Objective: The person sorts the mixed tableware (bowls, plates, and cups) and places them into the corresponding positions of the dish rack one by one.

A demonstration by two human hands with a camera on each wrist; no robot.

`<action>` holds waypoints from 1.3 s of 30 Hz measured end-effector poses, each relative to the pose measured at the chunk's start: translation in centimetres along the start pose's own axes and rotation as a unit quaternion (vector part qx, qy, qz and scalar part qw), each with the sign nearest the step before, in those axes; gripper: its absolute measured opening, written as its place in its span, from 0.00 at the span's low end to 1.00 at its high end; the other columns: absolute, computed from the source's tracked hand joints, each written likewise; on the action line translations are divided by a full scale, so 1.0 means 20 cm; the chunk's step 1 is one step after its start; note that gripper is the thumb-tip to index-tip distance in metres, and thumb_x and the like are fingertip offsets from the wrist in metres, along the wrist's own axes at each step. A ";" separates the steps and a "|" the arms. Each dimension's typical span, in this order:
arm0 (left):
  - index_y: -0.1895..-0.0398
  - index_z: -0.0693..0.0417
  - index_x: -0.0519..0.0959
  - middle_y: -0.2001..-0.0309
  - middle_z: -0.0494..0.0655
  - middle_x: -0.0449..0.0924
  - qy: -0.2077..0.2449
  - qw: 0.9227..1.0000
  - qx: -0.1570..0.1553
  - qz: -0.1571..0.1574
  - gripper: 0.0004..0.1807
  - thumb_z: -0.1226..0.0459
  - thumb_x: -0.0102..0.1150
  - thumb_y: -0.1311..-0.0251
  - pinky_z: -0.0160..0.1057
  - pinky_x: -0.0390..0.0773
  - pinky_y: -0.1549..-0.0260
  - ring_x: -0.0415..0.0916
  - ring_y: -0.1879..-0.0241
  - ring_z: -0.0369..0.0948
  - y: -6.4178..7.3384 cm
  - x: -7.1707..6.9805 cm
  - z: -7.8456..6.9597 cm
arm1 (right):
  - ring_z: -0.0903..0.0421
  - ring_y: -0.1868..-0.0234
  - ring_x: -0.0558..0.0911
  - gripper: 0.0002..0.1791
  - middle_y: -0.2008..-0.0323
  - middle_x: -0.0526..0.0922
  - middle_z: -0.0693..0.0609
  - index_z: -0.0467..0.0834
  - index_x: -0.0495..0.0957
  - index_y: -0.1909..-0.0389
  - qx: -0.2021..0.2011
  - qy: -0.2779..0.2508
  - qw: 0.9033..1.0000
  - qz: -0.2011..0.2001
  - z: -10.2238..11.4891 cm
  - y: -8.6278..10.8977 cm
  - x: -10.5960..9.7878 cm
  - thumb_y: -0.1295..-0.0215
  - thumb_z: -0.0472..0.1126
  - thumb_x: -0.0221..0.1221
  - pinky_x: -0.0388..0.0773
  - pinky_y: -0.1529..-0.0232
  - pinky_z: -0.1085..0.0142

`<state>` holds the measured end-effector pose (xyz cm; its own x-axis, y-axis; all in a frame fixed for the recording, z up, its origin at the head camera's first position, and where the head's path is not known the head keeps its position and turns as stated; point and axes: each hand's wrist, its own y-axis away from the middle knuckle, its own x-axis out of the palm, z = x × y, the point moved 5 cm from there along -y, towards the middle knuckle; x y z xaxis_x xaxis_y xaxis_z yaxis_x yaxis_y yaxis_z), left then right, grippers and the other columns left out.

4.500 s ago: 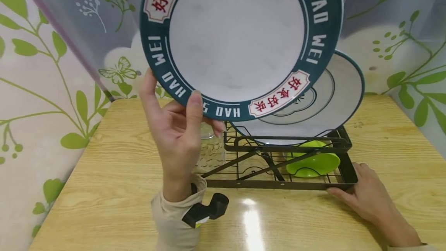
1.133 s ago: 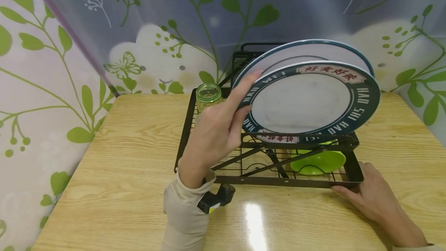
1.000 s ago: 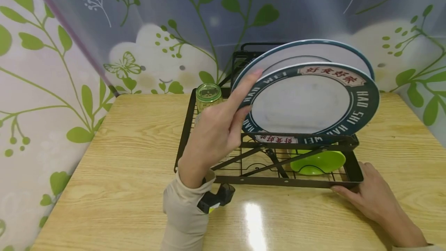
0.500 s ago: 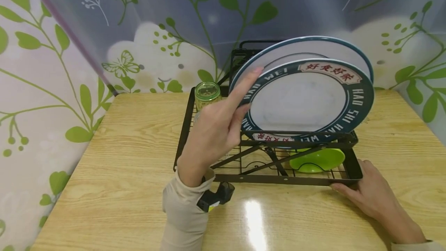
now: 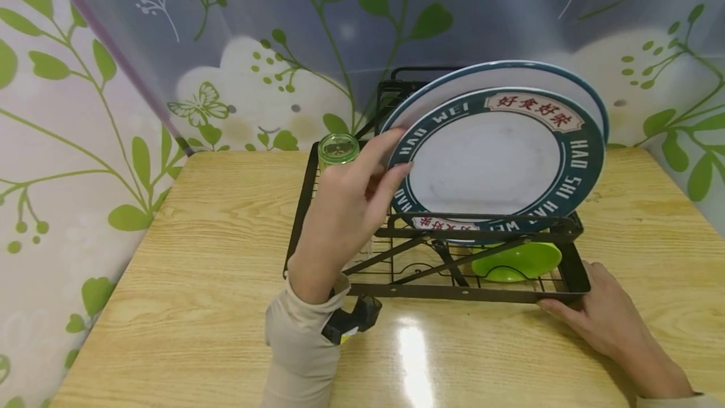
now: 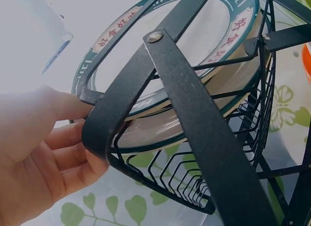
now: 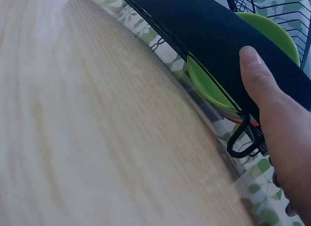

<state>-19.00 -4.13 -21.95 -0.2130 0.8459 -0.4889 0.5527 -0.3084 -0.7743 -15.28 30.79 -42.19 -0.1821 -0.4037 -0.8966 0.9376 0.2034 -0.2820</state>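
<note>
A dark metal dish rack (image 5: pixel 427 293) stands on the table. Upright in its upper tier leans a white plate (image 5: pixel 487 162) with a green lettered rim, in front of a second plate (image 5: pixel 504 74). At the front plate's left edge, my left hand (image 5: pixel 345 213) pinches the rim, thumb in front and fingers behind. The left wrist view has those fingers (image 6: pixel 73 148) close against the rack's end bar. My right hand (image 5: pixel 608 313) holds the rack's front right corner; its thumb (image 7: pixel 260 75) lies on the dark side panel in the right wrist view.
A green-lidded glass jar (image 5: pixel 338 148) stands at the rack's back left, partly behind my left hand. A lime green bowl (image 5: pixel 518 261) lies in the lower tier at right. The wooden table (image 5: pixel 198 282) meets a patterned wall covering (image 5: pixel 340 30) behind.
The plate has come down from in front of the camera into the rack's upper tier. Lately it has tipped back slightly, and my left index finger has bent down behind the rim. My right hand stays put.
</note>
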 end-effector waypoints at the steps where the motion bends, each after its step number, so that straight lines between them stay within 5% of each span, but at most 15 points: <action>1: 0.47 0.66 0.75 0.80 0.46 0.78 -0.001 1.000 -0.001 -0.007 0.16 0.69 0.60 0.37 0.28 0.69 0.83 0.68 0.84 0.33 0.00 0.00 0.00 | 0.39 0.60 0.73 0.43 0.60 0.75 0.32 0.29 0.70 0.47 0.000 0.000 1.000 0.000 0.00 0.00 0.00 0.50 0.59 0.70 0.68 0.62 0.44; 8: 0.61 0.66 0.78 0.79 0.47 0.78 -0.005 0.999 0.014 -0.036 0.08 0.69 0.63 0.40 0.27 0.72 0.81 0.72 0.83 0.34 0.00 -0.02 0.00 | 0.38 0.60 0.73 0.43 0.59 0.76 0.32 0.29 0.69 0.46 0.000 0.001 1.000 0.003 0.00 0.00 0.00 0.50 0.59 0.70 0.68 0.61 0.44; 39: 0.62 0.64 0.78 0.78 0.46 0.80 0.014 1.000 0.004 -0.002 0.04 0.70 0.60 0.38 0.27 0.73 0.80 0.72 0.82 0.33 0.00 -0.02 0.00 | 0.36 0.58 0.73 0.41 0.58 0.74 0.30 0.29 0.70 0.47 0.009 -0.008 1.000 0.008 -0.01 0.00 0.00 0.49 0.58 0.69 0.69 0.60 0.41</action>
<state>-18.92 -4.42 -21.74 -0.1920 0.8595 -0.4737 0.5447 -0.3082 -0.7799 -15.25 30.90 -42.24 -0.1612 -0.4154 -0.8952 0.9460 0.1936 -0.2602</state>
